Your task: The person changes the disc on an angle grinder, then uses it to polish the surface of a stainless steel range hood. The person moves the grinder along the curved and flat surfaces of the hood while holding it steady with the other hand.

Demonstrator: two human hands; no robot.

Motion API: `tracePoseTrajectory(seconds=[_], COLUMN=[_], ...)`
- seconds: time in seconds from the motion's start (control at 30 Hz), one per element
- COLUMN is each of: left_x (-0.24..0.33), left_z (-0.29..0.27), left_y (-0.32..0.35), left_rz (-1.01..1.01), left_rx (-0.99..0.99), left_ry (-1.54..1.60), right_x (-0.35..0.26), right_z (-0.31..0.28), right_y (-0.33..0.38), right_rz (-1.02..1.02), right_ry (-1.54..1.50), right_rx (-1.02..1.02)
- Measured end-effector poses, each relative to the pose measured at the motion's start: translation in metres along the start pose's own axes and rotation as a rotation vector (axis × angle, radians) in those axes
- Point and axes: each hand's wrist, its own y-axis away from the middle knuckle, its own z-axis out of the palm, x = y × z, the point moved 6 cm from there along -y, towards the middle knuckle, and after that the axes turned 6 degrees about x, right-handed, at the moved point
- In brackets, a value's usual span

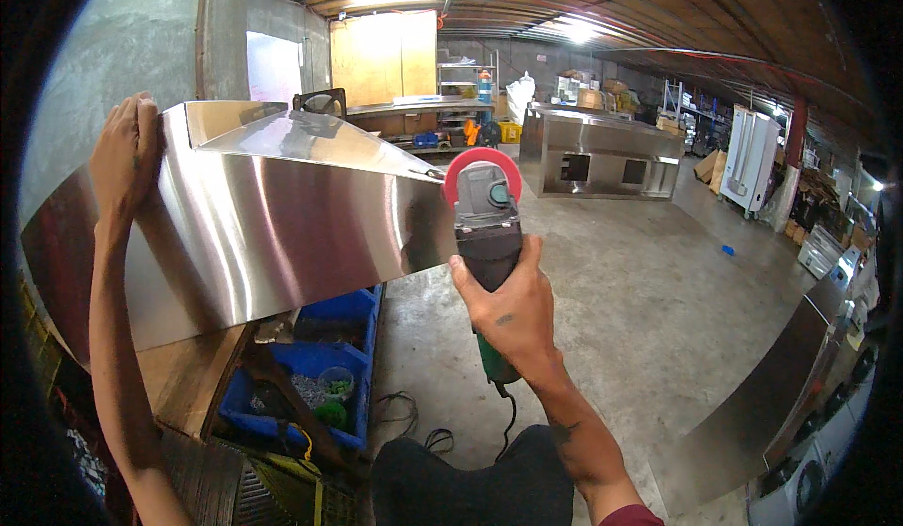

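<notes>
A large shiny sheet-metal piece [282,235] with a folded, tapering top lies on a wooden bench [193,376] at the left. My left hand [130,150] rests on its upper left edge, fingers together and pressed over the rim. In my right hand [513,305] is an angle grinder [489,235], gripped round its dark body. The grinder's red-rimmed disc [451,173] is at the right end of the metal piece; whether it touches the edge I cannot tell. A black cord [509,413] hangs from the grinder's green rear end.
Blue bins [362,376] with small metal parts stand beside the bench, by my legs. Loose cable [437,439] lies on the concrete floor [602,338]. A long steel counter [607,155] stands farther back, and a large metal sheet [771,404] is at the right.
</notes>
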Motion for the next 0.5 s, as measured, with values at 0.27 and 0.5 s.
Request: tracePoseTrajectory(seconds=[0.27, 0.5], left_x=[0.002, -0.003], left_z=[0.002, 0.004], left_y=[0.002, -0.001], left_rz=[0.034, 0.087], left_rx=[-0.019, 0.01], left_ry=[-0.019, -0.044], right_x=[-0.007, 0.036], right_z=[0.0, -0.024], right_y=[-0.001, -0.007], right_rz=[0.014, 0.201], right_ry=[0.022, 0.076], right_rx=[-0.005, -0.009])
